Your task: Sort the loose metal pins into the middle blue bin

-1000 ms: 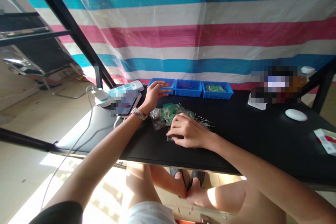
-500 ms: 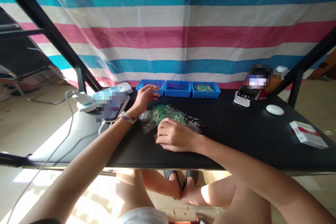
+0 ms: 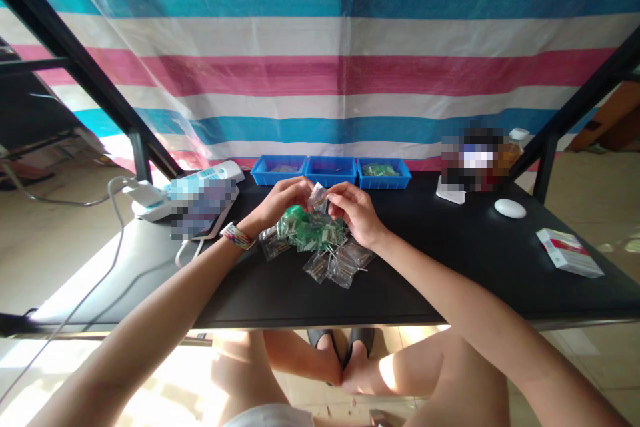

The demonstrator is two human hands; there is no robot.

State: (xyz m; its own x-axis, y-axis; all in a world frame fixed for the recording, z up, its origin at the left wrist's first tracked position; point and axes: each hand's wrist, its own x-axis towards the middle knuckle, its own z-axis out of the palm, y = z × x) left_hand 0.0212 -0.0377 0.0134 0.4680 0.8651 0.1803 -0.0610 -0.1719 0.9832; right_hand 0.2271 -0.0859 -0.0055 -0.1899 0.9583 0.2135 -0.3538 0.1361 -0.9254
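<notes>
- Left grip (image 3: pixel 284 203) and right grip (image 3: pixel 359 213) are pinching a clear bag (image 3: pixel 319 196) over the packet pile (image 3: pixel 306 235).
- It is probably weighing little, feeling limp and slippery; its edges are likely offering surest hold.

The single camera, worn on the head, looks forward and down, with the black counter (image 3: pixel 450 233) near below and the striped plastic sheet (image 3: pixel 300 73) beyond it.

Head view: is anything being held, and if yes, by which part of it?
Yes, a clear bag: the left hand holds it by its left side, the right hand by its right side.
</notes>
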